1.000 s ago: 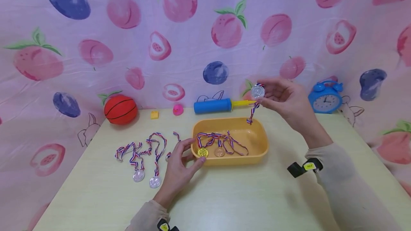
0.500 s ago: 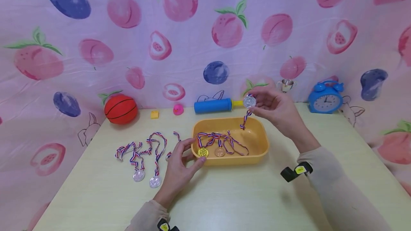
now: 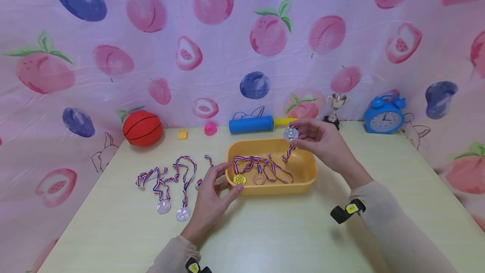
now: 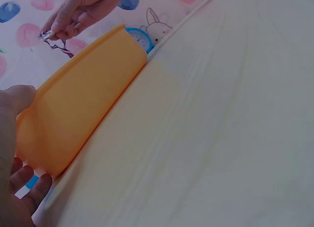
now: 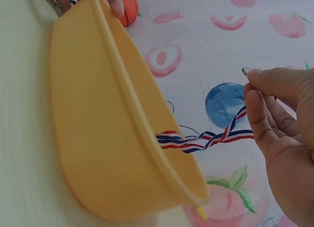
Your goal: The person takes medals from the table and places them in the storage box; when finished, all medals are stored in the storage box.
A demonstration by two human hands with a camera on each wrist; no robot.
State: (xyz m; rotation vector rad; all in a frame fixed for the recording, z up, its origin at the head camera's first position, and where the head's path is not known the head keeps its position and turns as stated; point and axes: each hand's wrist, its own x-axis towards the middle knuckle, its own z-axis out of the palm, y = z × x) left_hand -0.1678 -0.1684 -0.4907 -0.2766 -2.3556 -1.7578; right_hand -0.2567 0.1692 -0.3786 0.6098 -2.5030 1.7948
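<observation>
A silver medal [image 3: 291, 133] is pinched between the thumb and fingers of my right hand [image 3: 322, 144], above the right back part of the yellow bin [image 3: 280, 189]. Its striped ribbon [image 5: 211, 140] hangs down toward the bin's inside. My left hand [image 3: 213, 199] grips the bin's left end, thumb at the front rim. Inside the bin lie a gold medal [image 3: 239, 179] and a bronze medal [image 3: 259, 179] with their ribbons. Two silver medals [image 3: 163, 206] [image 3: 183, 214] with ribbons lie on the table left of my left hand, and another ribbon [image 3: 209, 160] is partly hidden behind it.
Along the back stand a red basketball [image 3: 142, 129], a yellow block [image 3: 182, 135], a pink duck [image 3: 210, 128], a blue pump [image 3: 251, 125], a small trophy [image 3: 335, 106] and a blue alarm clock [image 3: 384, 115]. A patterned cloth hangs behind the table.
My right hand has moved left and down with the silver medal, bringing its ribbon lower over the bin. The trophy has come into view. My left hand has stayed at the bin.
</observation>
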